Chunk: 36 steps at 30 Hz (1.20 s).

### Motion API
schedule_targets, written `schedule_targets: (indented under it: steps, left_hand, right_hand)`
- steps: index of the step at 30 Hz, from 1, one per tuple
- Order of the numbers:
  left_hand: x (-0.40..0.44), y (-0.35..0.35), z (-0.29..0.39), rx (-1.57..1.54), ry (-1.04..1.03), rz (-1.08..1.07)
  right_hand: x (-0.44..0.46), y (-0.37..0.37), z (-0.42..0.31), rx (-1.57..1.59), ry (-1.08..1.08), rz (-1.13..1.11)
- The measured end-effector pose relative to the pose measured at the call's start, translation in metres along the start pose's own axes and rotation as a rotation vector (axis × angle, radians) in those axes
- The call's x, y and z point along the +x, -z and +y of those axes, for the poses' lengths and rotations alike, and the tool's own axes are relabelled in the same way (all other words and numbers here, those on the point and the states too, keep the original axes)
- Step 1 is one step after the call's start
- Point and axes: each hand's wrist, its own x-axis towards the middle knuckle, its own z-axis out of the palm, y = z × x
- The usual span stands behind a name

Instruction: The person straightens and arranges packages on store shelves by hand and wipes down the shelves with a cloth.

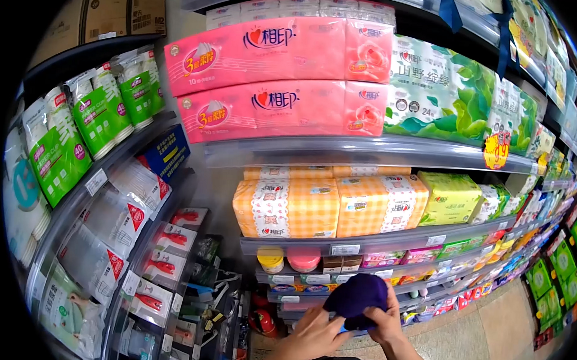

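Purple bundle [359,297], cloth-like, held at lower centre, a little right of the middle of the frame, in front of the low shelves. Broad rounded side toward the top of the frame, narrower and darker part toward the bottom, between the hands; width and height nearly alike, so long axis hard to tell, and front not to be made out.

From the far left, green-labelled cup packs [100,110] at upper left, with clear cup packs [110,211] on the shelf below. Next, red-and-white packs [154,299] in a row at lower left. Around upper centre, pink tissue packs [255,59] stacked two high, with orange checked packs [308,210] on the shelf beneath. Lower still, yellow-lidded tub [271,261] and pink-lidded tub [304,260], near the bundle's upper left.

Left hand [315,334] with fingers against the bundle's lower-left edge; cannot tell whether pinching or only touching. Right hand [384,315] on the bundle's right side, thumb across the front, grip pinching the bundle. Beyond, green leaf-print packs [437,90] at upper right.
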Motion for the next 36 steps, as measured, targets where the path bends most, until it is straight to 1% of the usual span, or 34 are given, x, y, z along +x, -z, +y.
schedule_targets:
  steps: [1,2,4,5,7,8,10,12,13,15,16,17,19,20,22,23,24,26,28,30,32,34,36]
  left_hand:
    - [-0.007,0.009,-0.002,-0.059,0.069,-0.074]
    - [-0.008,0.019,-0.005,-0.052,0.077,-0.067]
    - [-0.008,0.038,-0.011,-0.152,0.132,0.136]
    - [-0.003,0.055,-0.01,-0.059,0.116,0.285]
    - [0.008,0.093,-0.008,0.114,0.058,0.568]
    - [0.014,0.112,-0.009,0.191,0.015,0.706]
    - [0.031,0.15,-0.013,0.293,-0.055,0.953]
    - [0.058,0.194,0.0,0.526,-0.142,1.046]
    - [0.073,0.215,0.008,0.615,-0.203,1.044]
    - [0.104,0.249,0.02,0.799,-0.293,1.054]
    - [0.12,0.261,0.024,0.894,-0.319,1.063]
    - [0.136,0.27,0.028,0.9,-0.326,1.067]
    - [0.168,0.275,0.033,1.018,-0.395,1.0]
    - [0.181,0.273,0.034,1.014,-0.404,1.0]
    - [0.205,0.264,0.03,1.129,-0.438,0.963]
    - [0.212,0.26,0.029,1.169,-0.42,0.97]
    - [0.218,0.256,0.027,1.154,-0.425,0.967]
    - [0.226,0.249,0.023,1.211,-0.42,1.034]
    - [0.231,0.243,0.021,1.164,-0.393,1.022]
    - [0.236,0.237,0.019,1.107,-0.368,1.005]
    - [0.24,0.236,0.018,1.184,-0.354,1.066]
    - [0.24,0.235,0.016,1.183,-0.355,1.065]
    - [0.24,0.237,0.015,1.188,-0.375,1.062]
  right_hand:
    - [0.002,0.001,-0.004,0.118,-0.027,0.061]
    - [0.006,0.004,-0.007,0.137,0.01,0.037]
    - [0.007,-0.005,-0.031,0.341,-0.15,-0.015]
    - [0.006,-0.004,-0.029,0.292,-0.059,0.055]
    - [0.006,0.003,-0.031,0.189,-0.041,0.078]
    - [0.009,0.013,-0.03,0.317,-0.141,0.033]
    - [0.008,0.014,-0.032,0.287,-0.143,0.02]
    - [0.007,0.017,-0.03,0.256,-0.131,0.005]
    - [0.004,0.02,-0.026,0.163,-0.03,-0.018]
    - [0.005,0.01,-0.03,0.277,-0.059,-0.034]
    - [0.007,0.013,-0.029,0.279,-0.053,-0.044]
    - [0.007,0.019,-0.024,0.254,-0.067,-0.056]
    - [0.007,0.019,-0.025,0.216,-0.059,-0.087]
    - [0.007,0.021,-0.024,0.218,-0.051,-0.083]
    - [0.008,0.031,-0.022,0.204,-0.075,-0.082]
    - [0.008,0.034,-0.024,0.2,-0.068,-0.07]
    - [0.007,0.037,-0.026,0.216,-0.058,-0.045]
    - [0.007,0.048,-0.026,0.234,-0.051,0.0]
    - [0.01,0.066,-0.023,0.235,-0.057,-0.056]
    - [0.003,0.042,-0.04,0.185,-0.025,0.001]
    - [-0.002,0.027,-0.048,0.045,0.07,0.17]
    - [-0.004,0.026,-0.05,0.082,0.057,0.181]
    - [-0.004,0.025,-0.054,0.083,0.083,0.137]
